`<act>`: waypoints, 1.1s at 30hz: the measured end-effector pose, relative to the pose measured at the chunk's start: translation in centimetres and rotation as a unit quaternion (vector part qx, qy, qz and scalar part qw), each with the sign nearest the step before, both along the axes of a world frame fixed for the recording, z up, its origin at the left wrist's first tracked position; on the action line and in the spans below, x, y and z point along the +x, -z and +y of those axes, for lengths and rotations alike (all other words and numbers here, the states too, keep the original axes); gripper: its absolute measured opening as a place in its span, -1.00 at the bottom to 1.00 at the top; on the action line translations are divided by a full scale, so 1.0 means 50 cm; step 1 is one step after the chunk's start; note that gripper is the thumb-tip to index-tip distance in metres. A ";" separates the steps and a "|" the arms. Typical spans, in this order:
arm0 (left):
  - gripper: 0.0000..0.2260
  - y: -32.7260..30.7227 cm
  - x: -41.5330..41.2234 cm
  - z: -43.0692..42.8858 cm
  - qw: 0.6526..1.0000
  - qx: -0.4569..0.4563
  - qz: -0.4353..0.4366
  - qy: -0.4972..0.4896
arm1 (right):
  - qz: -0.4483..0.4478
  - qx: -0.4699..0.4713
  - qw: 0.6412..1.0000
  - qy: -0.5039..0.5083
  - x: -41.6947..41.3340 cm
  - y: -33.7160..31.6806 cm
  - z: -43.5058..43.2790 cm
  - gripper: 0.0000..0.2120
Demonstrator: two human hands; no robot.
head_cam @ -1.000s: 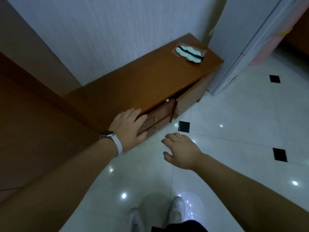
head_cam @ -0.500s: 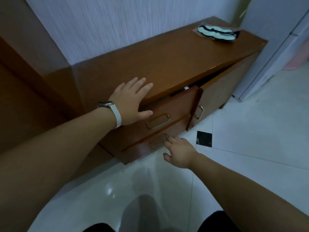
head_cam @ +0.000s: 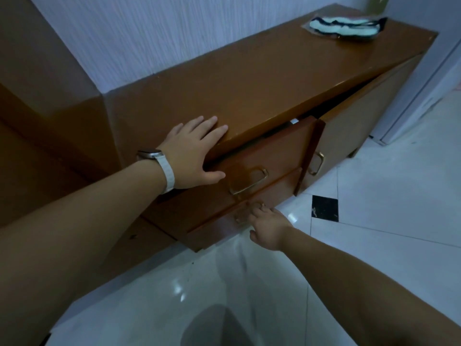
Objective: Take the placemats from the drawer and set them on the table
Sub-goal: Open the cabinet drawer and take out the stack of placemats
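textured pale wall (head_cam: 174, 33), glossy white floor (head_cam: 386, 196), wooden cabinet (head_cam: 249, 83).

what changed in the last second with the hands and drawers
The right hand moved forward from over the floor to the lower drawer, fingertips on its front; any grip is unclear. The left hand stayed flat on the cabinet edge. The upper drawer remains slightly ajar, the fluffy item untouched.

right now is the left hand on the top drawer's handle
No, the left hand lies flat on the cabinet top, and that handle sits bare beside its thumb.
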State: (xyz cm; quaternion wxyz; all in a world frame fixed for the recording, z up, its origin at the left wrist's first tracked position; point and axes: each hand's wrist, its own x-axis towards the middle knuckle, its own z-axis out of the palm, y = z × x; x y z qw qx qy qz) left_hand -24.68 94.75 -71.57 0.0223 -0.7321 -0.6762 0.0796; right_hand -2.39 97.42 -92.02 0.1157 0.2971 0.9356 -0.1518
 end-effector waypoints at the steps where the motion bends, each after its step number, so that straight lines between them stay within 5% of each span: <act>1: -0.10 0.001 -0.001 0.001 1.000 0.001 0.000 0.001 | -0.005 -0.002 1.000 0.002 -0.011 0.008 0.004 -0.53; 33: -0.16 0.001 -0.007 -0.002 1.000 0.000 0.010 0.016 | -0.073 -0.025 0.997 0.029 0.048 0.056 -0.075 -0.44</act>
